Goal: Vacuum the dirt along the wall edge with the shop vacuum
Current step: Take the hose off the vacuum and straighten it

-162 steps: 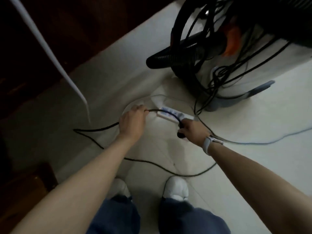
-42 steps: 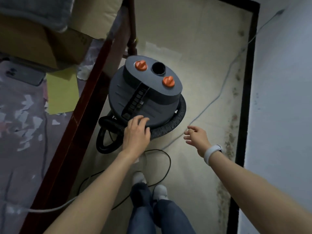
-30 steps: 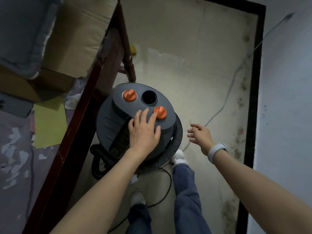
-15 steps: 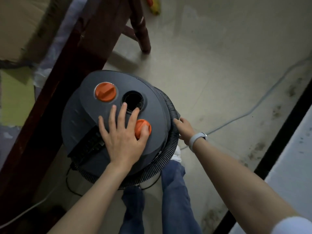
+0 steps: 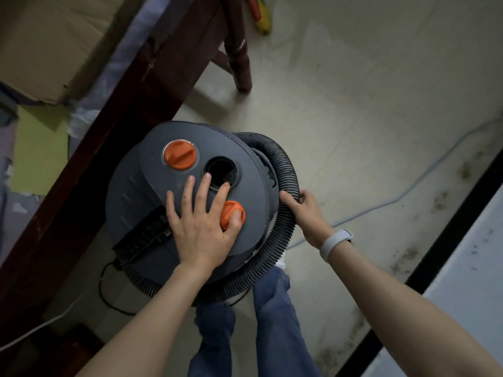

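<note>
The grey shop vacuum (image 5: 141, 191) stands on the floor below me, seen from above, with two orange knobs and a round port (image 5: 220, 171) on its lid. A black ribbed hose (image 5: 284, 232) is coiled around its body. My left hand (image 5: 202, 221) lies flat on the lid with straight fingers, its thumb on the nearer orange knob (image 5: 231, 212). My right hand (image 5: 306, 212) grips the hose at the vacuum's right side. Dark dirt specks (image 5: 438, 200) lie on the floor along the black skirting (image 5: 446, 221) of the wall at right.
A dark wooden bed frame (image 5: 114, 104) and its leg (image 5: 239, 55) stand left of the vacuum, with a cardboard box (image 5: 51, 42) on top. A blue cable (image 5: 408, 186) runs across the floor. A black cord (image 5: 103, 289) loops behind the vacuum. My legs (image 5: 269, 322) are below.
My right hand has reached the hose and closed around it. My left hand has stayed on the lid with its thumb on the orange knob. The view has shifted slightly closer.
</note>
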The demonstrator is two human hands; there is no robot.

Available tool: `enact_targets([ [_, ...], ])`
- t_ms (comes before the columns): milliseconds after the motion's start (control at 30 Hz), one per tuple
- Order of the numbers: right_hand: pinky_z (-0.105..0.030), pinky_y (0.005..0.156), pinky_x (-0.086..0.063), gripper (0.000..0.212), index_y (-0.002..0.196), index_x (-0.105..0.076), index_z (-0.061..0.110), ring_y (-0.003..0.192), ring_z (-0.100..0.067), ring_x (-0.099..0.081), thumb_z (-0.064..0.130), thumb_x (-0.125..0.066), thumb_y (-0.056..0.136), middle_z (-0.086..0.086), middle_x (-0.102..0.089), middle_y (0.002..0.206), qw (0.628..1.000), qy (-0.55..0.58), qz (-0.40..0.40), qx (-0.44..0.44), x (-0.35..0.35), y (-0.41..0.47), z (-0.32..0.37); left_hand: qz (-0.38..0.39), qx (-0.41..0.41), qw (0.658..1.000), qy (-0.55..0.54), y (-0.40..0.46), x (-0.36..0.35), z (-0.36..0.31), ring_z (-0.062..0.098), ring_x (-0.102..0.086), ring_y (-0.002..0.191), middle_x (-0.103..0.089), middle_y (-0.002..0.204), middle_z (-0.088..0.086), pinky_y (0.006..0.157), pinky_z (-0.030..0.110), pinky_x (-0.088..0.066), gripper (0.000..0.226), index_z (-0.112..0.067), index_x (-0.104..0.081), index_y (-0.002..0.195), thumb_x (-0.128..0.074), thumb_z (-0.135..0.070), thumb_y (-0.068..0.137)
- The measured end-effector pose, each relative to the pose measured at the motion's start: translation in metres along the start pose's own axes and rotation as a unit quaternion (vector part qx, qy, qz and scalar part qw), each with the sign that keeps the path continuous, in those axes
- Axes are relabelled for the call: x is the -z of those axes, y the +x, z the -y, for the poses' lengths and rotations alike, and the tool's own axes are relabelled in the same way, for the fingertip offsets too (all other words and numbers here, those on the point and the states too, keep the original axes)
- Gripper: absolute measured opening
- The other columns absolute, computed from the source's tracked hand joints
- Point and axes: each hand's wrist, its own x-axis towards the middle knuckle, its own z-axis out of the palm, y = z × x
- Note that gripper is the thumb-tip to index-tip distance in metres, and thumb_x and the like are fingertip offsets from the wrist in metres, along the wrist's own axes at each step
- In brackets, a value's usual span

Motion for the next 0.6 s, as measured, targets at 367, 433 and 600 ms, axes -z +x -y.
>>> enact_targets([
  [367,-0.017,0.050,-0.046,0.014,0.082,-0.058,0.011,0.058,-0.003,-0.059,0.021,-0.062,0.090,0.002,-0.060,0.071,0.989,-0.080,0.029,0.124,-0.030,-0.085,0.072,0.058,-0.008,0.988,-0.140,-0.012,0.028,0.010,0.026,-0.022,0.142,-0.039,0.147,0.007,0.114,0.050,0.003,0.061,-0.016,-0.050,0.134,-0.030,-0.048,0.087],
  [433,-0.021,0.056,-0.047,0.020,0.089,-0.060,0.006,0.065,-0.011,-0.060,0.025,-0.061,0.090,-0.002,-0.061,0.075,0.986,-0.087,0.028,0.137,-0.042,-0.098,0.084,0.019,-0.023,0.980,-0.197,-0.029,0.039,0.018,0.025,-0.035,0.136,-0.052,0.136,0.008,0.115,0.049,-0.008,0.056,-0.009,-0.056,0.127,-0.034,-0.042,0.089],
  [600,-0.014,0.048,-0.046,0.019,0.086,-0.057,0.007,0.053,-0.002,-0.058,0.024,-0.058,0.093,0.000,-0.058,0.069,0.977,-0.114,0.032,0.178,-0.092,-0.132,0.103,0.124,0.037,0.893,-0.432,-0.060,0.086,0.046,0.020,-0.060,0.105,-0.069,0.110,0.004,0.088,0.029,-0.043,0.070,-0.015,-0.066,0.111,-0.023,-0.060,0.079],
])
